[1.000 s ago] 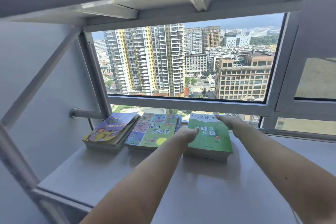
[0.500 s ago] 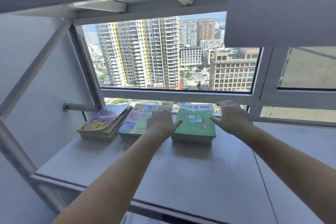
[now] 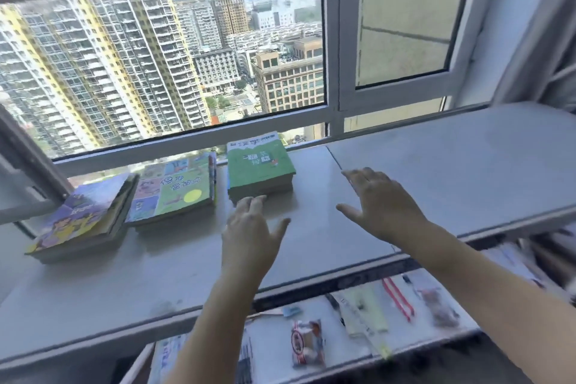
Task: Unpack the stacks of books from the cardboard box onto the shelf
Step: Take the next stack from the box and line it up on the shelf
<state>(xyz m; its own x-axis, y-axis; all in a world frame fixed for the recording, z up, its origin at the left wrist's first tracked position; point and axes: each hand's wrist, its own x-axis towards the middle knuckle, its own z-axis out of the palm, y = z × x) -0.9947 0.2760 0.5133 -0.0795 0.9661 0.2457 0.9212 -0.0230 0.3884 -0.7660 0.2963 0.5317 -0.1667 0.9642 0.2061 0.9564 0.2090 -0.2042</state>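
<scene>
Three stacks of books lie flat in a row on the grey shelf (image 3: 405, 165) by the window. The stack with the green cover (image 3: 260, 168) is the rightmost. A colourful comic-style stack (image 3: 174, 190) sits in the middle and a purple and yellow stack (image 3: 81, 218) on the left. My left hand (image 3: 249, 234) hovers just in front of the green stack, fingers apart, holding nothing. My right hand (image 3: 380, 203) is open above the bare shelf to the right of that stack. No cardboard box is in view.
A lower shelf (image 3: 271, 343) below the front edge holds a snack packet (image 3: 307, 343), pens, a red strap (image 3: 397, 296) and papers. A large window with a white frame (image 3: 332, 109) stands right behind the books. A slanted metal brace (image 3: 28, 153) rises at the left.
Both hands have let go of the green stack and drawn back toward me, fingers spread. The view has tilted down and right, bringing the lower shelf into sight.
</scene>
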